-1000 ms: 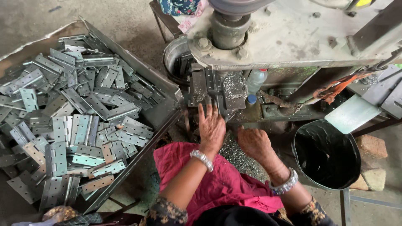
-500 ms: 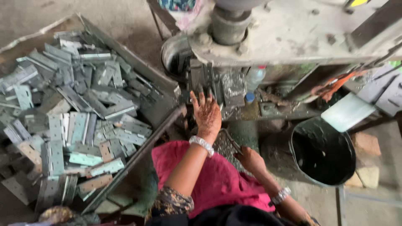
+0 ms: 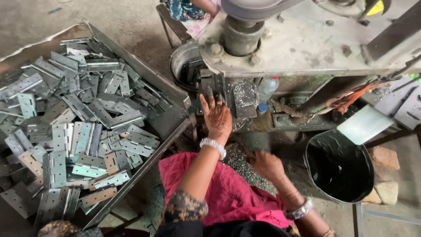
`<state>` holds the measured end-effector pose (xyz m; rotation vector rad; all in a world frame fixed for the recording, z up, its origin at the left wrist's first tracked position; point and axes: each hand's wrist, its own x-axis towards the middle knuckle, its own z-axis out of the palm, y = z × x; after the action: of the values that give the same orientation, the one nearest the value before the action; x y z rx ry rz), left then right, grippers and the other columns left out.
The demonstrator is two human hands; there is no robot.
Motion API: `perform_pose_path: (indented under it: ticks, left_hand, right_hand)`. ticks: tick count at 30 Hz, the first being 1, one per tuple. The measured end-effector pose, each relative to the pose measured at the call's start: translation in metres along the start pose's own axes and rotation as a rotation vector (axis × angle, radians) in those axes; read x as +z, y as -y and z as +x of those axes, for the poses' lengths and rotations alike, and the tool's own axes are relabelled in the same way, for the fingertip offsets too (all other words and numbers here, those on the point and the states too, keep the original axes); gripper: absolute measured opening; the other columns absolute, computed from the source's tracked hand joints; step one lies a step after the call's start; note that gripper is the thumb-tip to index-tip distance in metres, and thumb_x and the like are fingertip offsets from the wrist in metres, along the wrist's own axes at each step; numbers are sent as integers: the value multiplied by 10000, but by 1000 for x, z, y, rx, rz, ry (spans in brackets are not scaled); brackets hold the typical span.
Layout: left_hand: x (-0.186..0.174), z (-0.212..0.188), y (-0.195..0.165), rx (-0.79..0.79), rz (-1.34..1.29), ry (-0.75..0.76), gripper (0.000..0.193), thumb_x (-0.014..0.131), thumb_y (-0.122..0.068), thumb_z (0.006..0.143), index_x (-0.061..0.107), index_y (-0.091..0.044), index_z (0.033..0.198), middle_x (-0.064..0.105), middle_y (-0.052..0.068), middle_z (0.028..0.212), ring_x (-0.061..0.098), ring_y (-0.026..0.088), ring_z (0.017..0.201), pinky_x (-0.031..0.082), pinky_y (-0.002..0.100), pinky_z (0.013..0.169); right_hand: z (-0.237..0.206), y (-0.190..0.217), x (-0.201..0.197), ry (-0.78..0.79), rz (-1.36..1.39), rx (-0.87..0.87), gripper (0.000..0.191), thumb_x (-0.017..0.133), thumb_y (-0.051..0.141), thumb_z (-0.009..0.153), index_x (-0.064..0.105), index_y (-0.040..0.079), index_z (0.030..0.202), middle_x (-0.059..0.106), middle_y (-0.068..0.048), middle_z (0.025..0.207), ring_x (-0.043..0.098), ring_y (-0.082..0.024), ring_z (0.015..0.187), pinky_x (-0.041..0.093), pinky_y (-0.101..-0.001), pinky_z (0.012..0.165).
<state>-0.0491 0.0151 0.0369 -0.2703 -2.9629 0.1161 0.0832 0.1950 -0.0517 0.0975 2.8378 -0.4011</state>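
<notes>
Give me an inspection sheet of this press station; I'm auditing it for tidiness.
Surface: press bed littered with metal chips.
Job's things: metal hinges heaped in a sloping metal tray on the left.
Clutter: plastic bottle on the bed; metal shavings in the lap; black bucket on the right.
Grippers: left hand open, reaching to the press bed; right hand low over the shavings, blurred.
Cables: orange wires under the press.
Surroundings: concrete floor; bricks.
</notes>
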Motion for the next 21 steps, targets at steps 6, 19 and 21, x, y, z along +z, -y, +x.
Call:
perform_pose_path:
  ticks: [6,19,21]
  left_hand:
    - [-4,3,-7,-46,-57,-56,464,465,-224,971,608,-40,1373,485,86,1544,280,337,1482,-16,664,1207]
    - [3,-6,-3,-16,-91,-212,526,450,-208,954,577,7,1417,469,106,1570,277,358,1493,-1,659,1220]
    - [4,-1,-3,-3,-67,-64,512,436,-204,975,552,-3,1431,449,96,1567,252,365,1517,-19,679,1206]
  right_hand:
    - [-12,5,2,-72,124,-42,427,642,511,892,651,110,1040,746,-202,860,718,-424,816,559,-563,681]
    - [-16,11,8,-37,136,-11,460,644,517,922,640,93,1100,744,-206,927,720,-412,896,568,-534,766]
    - [-14,11,1,21,192,19,437,680,491,884,662,106,1089,742,-202,943,713,-409,916,557,-544,766]
